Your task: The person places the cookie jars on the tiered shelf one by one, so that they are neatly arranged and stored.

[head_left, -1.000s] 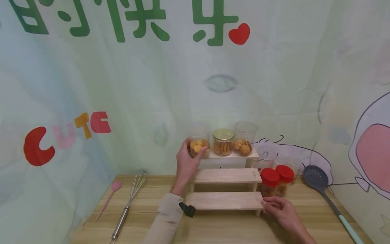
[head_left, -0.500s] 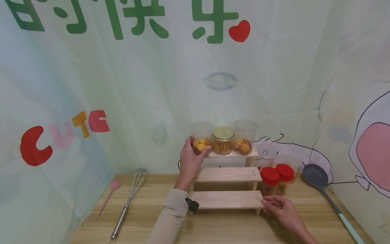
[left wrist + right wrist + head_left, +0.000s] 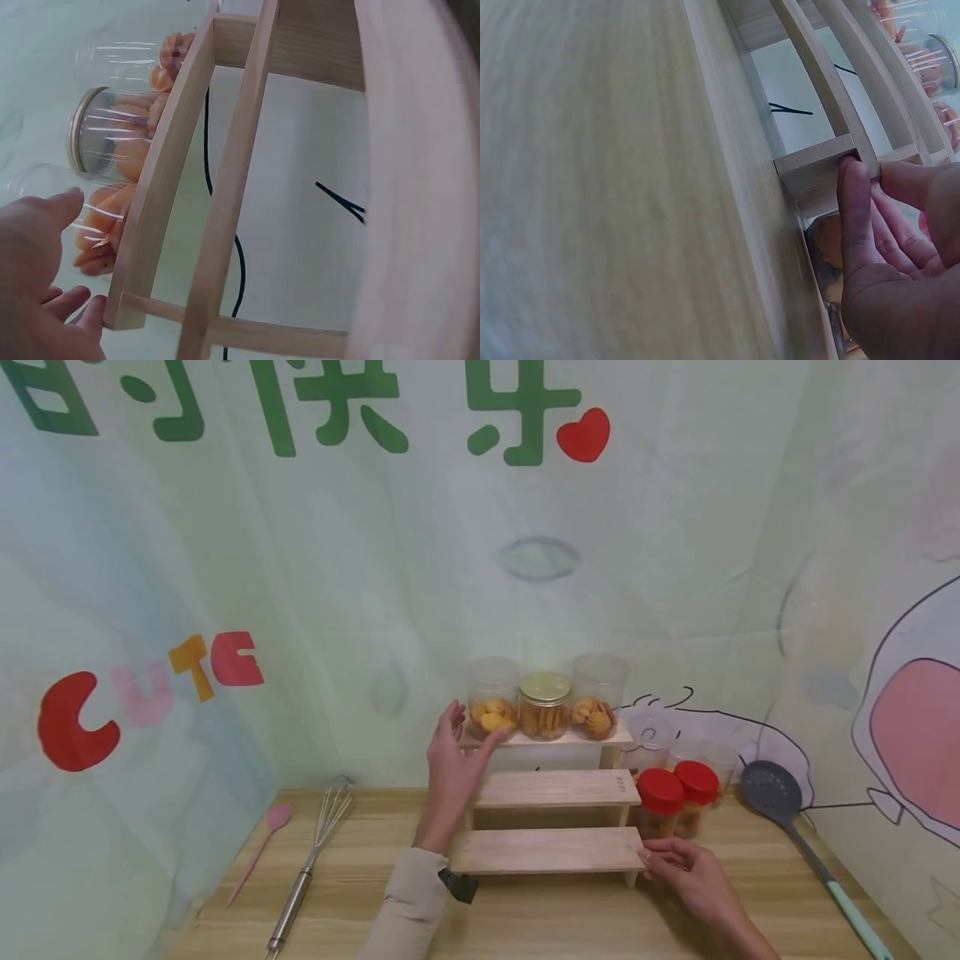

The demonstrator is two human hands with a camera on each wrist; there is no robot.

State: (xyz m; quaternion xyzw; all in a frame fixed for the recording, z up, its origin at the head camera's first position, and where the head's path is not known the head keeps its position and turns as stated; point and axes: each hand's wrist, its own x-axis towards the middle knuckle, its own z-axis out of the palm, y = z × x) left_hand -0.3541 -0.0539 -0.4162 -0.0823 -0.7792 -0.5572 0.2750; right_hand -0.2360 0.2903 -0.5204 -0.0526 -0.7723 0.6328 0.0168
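Fingers [image 3: 856,199] pinch the wooden rack [image 3: 558,788], its long axis running left-to-right.

At lower left, the left hand [image 3: 36,259], thumb and fingers apart, is at a clear cookie jar [image 3: 105,214]. Higher up, a metal-lidded cookie jar [image 3: 112,139] and a third jar [image 3: 124,64] line the wooden tiered rack [image 3: 232,180] spanning centre and right.

There are three shelved jars [image 3: 545,717], two red lids [image 3: 661,790], one whisk [image 3: 298,889], spoon [image 3: 279,816] and skimmer [image 3: 772,789].
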